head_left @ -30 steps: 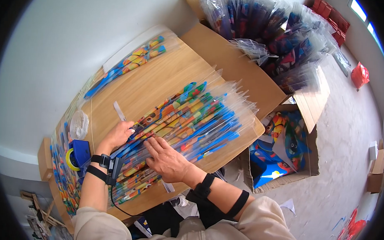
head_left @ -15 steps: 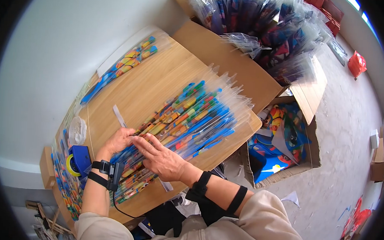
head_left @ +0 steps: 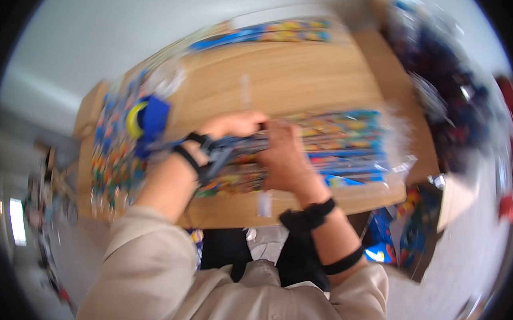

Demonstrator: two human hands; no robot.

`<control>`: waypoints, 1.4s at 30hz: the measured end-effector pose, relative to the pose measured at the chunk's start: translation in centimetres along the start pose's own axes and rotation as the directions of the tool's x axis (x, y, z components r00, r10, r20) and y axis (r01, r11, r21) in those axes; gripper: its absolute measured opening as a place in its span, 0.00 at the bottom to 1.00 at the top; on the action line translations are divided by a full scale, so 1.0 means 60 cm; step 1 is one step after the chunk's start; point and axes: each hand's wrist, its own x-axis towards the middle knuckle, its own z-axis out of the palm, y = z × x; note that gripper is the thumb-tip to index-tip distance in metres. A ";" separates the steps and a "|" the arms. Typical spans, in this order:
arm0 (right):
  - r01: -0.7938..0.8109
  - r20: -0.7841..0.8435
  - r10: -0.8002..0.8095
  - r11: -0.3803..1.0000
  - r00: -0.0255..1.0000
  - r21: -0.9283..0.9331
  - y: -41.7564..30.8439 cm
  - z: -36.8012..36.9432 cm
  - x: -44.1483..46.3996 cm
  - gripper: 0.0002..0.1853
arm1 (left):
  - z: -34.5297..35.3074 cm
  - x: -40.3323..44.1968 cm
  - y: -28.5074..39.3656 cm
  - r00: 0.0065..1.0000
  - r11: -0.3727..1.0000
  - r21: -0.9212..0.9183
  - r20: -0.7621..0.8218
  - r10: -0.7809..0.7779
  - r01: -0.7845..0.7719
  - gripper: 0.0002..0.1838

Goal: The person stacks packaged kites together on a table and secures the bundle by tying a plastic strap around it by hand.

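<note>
A pile of long, thin colourful packets in clear plastic sleeves lies across the wooden table in front of me. My left hand is at the far edge of the pile, its fingers curled in over the packets. Beside it, my right hand lies across the pile with fingers bent round some packets, its fingertips close to the left hand's. Motion blur hides the exact grip and how many packets are held. Black straps circle both forearms.
A blue tape dispenser with yellow tape stands at the left, beside more colourful packets. Two or so packets lie along the back edge. At right are a cardboard box with printed pieces and a large heap of plastic-wrapped bundles.
My view has swung round, so the table now runs nearly level across it. My right hand's fingers, stretched out over the pile before, are now bent round packets.
</note>
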 end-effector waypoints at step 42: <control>0.027 0.247 0.008 0.990 0.969 -0.138 -0.029 -0.015 0.039 0.30 | 0.117 -0.481 -0.181 0.181 0.781 -0.540 -0.841 -0.509 -0.314 0.25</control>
